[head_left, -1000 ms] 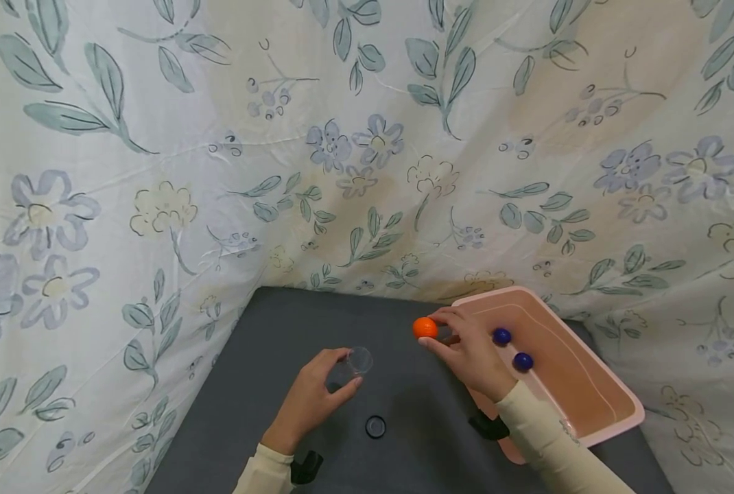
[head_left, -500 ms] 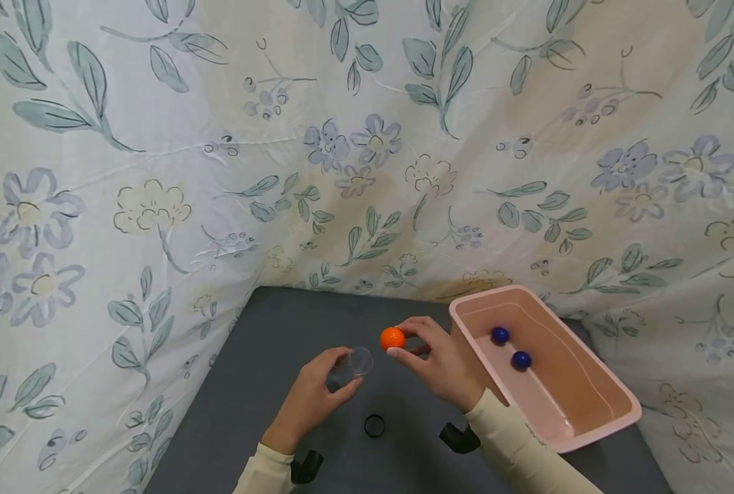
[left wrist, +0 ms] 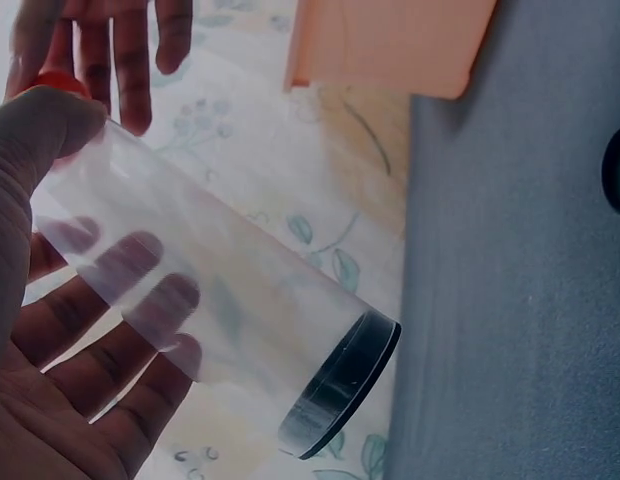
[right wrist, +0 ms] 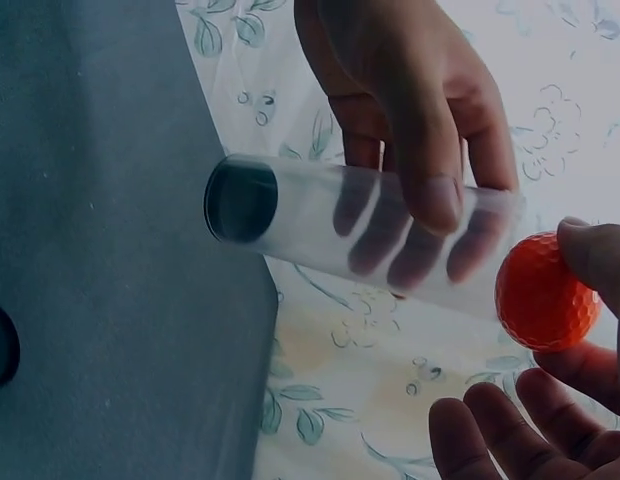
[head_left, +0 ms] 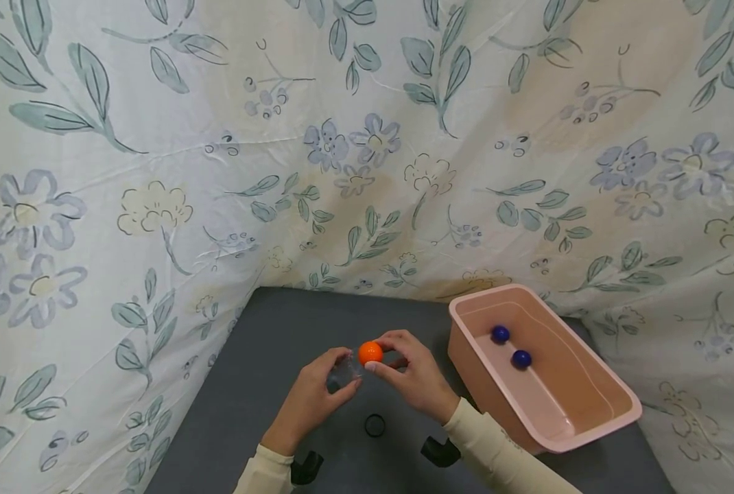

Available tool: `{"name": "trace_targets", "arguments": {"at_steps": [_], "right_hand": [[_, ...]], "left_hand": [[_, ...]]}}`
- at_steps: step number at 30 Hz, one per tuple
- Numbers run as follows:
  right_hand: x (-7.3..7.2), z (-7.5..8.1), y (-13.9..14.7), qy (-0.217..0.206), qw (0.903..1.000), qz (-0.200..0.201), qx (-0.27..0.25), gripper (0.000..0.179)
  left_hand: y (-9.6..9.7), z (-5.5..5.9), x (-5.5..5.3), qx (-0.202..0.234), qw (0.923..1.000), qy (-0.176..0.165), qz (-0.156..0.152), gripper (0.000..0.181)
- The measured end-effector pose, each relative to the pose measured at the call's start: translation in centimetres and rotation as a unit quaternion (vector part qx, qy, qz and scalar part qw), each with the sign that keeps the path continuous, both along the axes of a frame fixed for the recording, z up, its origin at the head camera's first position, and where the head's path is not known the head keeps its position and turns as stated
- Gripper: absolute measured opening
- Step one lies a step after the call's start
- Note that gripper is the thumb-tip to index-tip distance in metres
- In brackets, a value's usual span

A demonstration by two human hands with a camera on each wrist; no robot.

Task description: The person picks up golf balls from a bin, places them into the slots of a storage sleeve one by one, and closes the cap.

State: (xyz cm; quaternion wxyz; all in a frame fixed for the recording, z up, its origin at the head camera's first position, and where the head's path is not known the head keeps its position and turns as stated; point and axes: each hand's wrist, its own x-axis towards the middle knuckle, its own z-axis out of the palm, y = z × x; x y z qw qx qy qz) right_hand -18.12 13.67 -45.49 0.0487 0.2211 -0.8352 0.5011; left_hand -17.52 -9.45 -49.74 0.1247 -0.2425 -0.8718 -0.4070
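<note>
My left hand (head_left: 314, 391) grips a clear plastic tube (left wrist: 225, 255) with a black base (left wrist: 345, 385); fingers and thumb curl round its wall. In the right wrist view the tube (right wrist: 320, 205) looks hollow. My right hand (head_left: 419, 377) pinches an orange dimpled golf ball (right wrist: 545, 292) between thumb and fingers. The ball is right at the tube's open end; whether they touch I cannot tell. In the left wrist view the left thumb partly covers the ball (left wrist: 65, 82). On the table below lies a round black cap (head_left: 375, 425).
A pink rectangular bin (head_left: 484, 367) stands on the right of the dark table (head_left: 317, 312). Inside it lie two dark blue balls (head_left: 521, 359), apart from each other. Floral cloth (head_left: 367, 137) hangs behind the table and along its sides.
My right hand has carried the orange golf ball leftward from beside the pink bin to the tube's open end. The left hand and tube have stayed nearly still.
</note>
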Motion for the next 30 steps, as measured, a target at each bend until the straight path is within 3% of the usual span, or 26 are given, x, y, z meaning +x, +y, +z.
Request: {"name": "trace_targets", "arguments": {"at_steps": [18, 24, 30], "right_hand": [[0.7, -0.9, -1.3, 0.012, 0.9996, 0.006, 0.026, 0.045], [0.5, -0.7, -0.5, 0.035, 0.9980, 0.003, 0.053, 0.044], [-0.3, -0.1, 1.5, 0.043, 0.9948, -0.025, 0.088, 0.044]], "left_hand": [[0.0, 0.1, 0.0, -0.008, 0.9997, 0.022, -0.003, 0.046], [-0.2, -0.1, 0.2, -0.010, 0.9999, 0.011, -0.005, 0.045], [-0.2, 0.1, 0.2, -0.011, 0.9999, 0.006, 0.002, 0.047]]}}
